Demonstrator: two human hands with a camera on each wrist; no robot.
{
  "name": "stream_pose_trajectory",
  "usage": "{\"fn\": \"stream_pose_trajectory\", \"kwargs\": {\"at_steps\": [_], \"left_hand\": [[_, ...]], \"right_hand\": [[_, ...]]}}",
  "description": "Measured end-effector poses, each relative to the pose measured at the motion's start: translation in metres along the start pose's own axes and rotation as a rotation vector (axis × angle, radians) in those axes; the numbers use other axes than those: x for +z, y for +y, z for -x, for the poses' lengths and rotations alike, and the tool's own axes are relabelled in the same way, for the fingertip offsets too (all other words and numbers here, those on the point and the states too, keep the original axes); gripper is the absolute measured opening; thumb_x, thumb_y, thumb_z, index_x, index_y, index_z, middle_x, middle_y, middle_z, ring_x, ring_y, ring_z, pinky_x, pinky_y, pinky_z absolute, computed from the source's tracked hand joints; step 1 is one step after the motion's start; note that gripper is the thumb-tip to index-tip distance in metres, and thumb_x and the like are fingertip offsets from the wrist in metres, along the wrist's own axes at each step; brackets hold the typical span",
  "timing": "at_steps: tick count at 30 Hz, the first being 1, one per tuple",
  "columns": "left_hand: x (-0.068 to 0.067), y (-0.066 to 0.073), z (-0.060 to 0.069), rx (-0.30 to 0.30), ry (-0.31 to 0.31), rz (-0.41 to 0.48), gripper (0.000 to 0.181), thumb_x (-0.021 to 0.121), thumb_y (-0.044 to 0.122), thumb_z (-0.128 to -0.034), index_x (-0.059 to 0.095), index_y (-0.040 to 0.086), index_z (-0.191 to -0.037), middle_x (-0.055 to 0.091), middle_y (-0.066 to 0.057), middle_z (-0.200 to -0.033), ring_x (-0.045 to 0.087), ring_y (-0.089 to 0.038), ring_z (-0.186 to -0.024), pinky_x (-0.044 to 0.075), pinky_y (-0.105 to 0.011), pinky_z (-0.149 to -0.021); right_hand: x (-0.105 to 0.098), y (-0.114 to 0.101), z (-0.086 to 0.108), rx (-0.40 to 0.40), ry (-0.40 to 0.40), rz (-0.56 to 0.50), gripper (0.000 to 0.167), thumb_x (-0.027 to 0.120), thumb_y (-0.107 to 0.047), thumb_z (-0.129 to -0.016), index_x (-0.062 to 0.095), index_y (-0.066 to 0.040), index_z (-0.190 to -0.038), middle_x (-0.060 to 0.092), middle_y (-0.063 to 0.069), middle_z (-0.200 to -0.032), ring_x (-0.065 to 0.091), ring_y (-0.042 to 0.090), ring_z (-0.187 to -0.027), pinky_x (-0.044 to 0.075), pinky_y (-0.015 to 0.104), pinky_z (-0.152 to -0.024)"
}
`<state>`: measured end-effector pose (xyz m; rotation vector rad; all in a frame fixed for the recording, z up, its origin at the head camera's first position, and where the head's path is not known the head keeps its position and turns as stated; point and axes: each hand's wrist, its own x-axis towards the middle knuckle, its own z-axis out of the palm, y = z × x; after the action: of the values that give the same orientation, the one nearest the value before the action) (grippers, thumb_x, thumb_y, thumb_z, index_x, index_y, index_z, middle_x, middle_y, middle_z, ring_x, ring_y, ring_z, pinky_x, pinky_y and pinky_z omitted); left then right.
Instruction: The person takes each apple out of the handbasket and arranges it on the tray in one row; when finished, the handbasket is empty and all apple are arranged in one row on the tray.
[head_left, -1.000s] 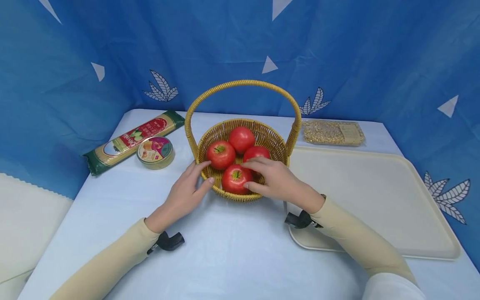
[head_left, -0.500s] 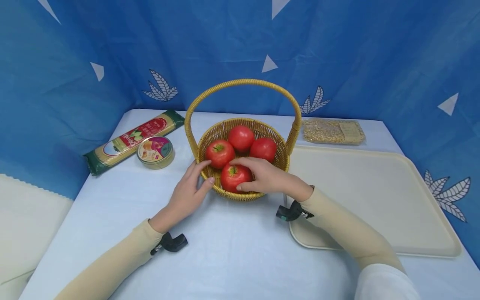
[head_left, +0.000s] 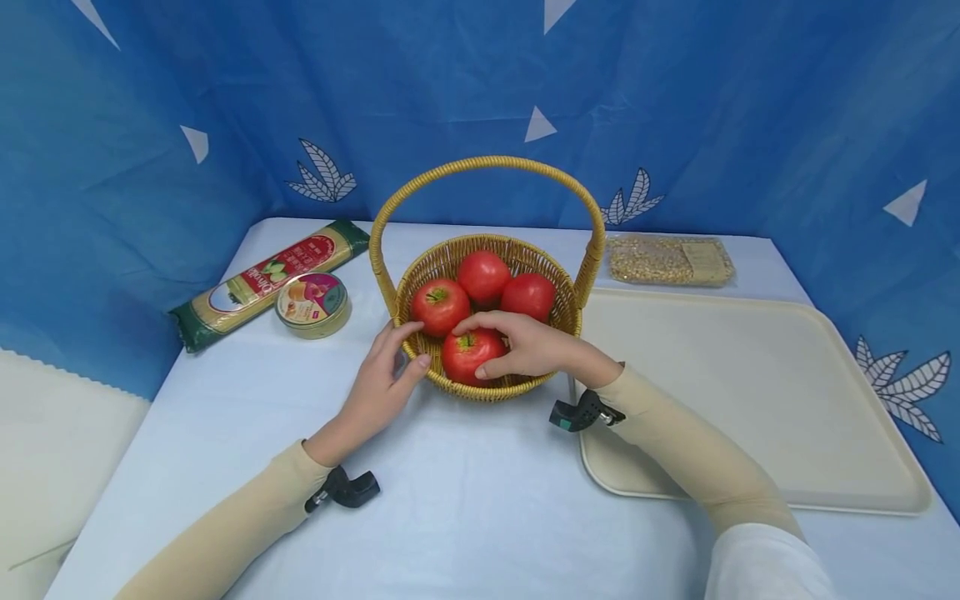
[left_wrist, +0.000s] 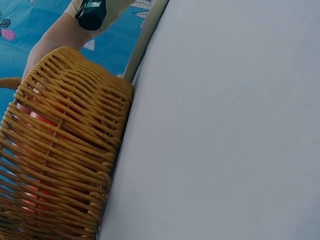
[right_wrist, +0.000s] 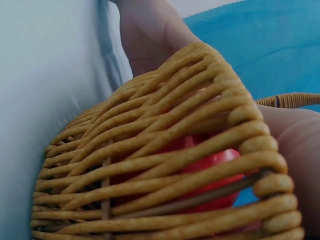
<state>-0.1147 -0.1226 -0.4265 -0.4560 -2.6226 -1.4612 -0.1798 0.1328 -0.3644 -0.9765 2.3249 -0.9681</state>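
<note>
pinching the front apple (head_left: 467, 358) inside the basket (head_left: 487, 393), the right hand (head_left: 525, 346) is curving over it, presumably for security | the left hand (head_left: 375, 387), thumb spread from fingers, is touching the rim beside it, apparently steadying | three more apples (head_left: 483, 279) are lying beyond both hands

Finding: a staged recording booth by appearance; the room beyond cannot be determined. Evidence: blue hanging fabric sheets (head_left: 450, 92) with white triangle and leaf prints, beyond both hands; a plain white tabletop (head_left: 465, 517) beneath them; a black tubular wrist-worn camera (head_left: 356, 490) behind the left hand (head_left: 372, 390), another black tubular wrist-worn camera (head_left: 576, 416) behind the right hand (head_left: 528, 346).
</note>
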Motion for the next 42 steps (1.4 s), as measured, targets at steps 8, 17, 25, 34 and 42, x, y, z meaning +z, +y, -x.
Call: {"fn": "stream_pose_trajectory", "kwargs": {"at_steps": [8,17,25,34,42], "left_hand": [[0.005,-0.001,0.000,0.015,0.035,0.161,0.048,0.062,0.012,-0.0996,0.048,0.007,-0.145,0.027,-0.024,-0.164,0.042,-0.046,-0.145,0.052,-0.061,-0.098],[0.009,0.008,0.009,0.006,0.045,0.158,0.056,0.060,0.013,-0.1010,0.041,0.007,-0.154,0.003,-0.022,-0.171,0.027,-0.048,-0.152,0.052,-0.058,-0.100],[0.018,0.017,0.024,0.088,0.123,0.077,0.063,0.069,0.009,-0.0941,0.045,0.002,-0.152,0.007,-0.022,-0.171,0.031,-0.049,-0.150,0.053,-0.060,-0.100],[0.016,0.017,0.017,0.186,0.153,-0.015,0.046,0.070,0.014,-0.0910,0.061,0.002,-0.135,0.030,-0.024,-0.163,0.032,-0.040,-0.151,0.035,-0.070,-0.114],[0.016,0.011,0.011,0.172,0.134,-0.031,0.035,0.066,0.018,-0.0947,0.064,0.002,-0.126,0.031,-0.020,-0.164,0.032,-0.038,-0.152,0.033,-0.067,-0.116]], "right_hand": [[-0.001,-0.002,0.001,0.005,0.003,-0.009,0.056,0.079,-0.020,-0.087,0.058,-0.018,-0.139,0.059,0.007,-0.142,0.054,0.027,-0.131,0.052,0.047,-0.106],[0.000,0.000,0.001,0.004,0.012,0.005,0.057,0.078,-0.021,-0.088,0.058,-0.018,-0.141,0.058,0.006,-0.143,0.054,0.027,-0.131,0.052,0.047,-0.106],[0.001,0.001,-0.001,0.003,0.014,0.015,0.057,0.079,-0.022,-0.088,0.058,-0.018,-0.141,0.059,0.006,-0.143,0.055,0.026,-0.130,0.052,0.047,-0.106],[0.000,-0.001,0.000,0.006,0.019,0.022,0.057,0.078,-0.023,-0.088,0.058,-0.018,-0.141,0.058,0.006,-0.143,0.054,0.027,-0.131,0.052,0.048,-0.106],[0.001,-0.001,0.002,-0.069,0.042,0.028,0.055,0.081,-0.020,-0.086,0.061,-0.016,-0.138,0.060,0.006,-0.143,0.055,0.026,-0.132,0.052,0.046,-0.107]]}}
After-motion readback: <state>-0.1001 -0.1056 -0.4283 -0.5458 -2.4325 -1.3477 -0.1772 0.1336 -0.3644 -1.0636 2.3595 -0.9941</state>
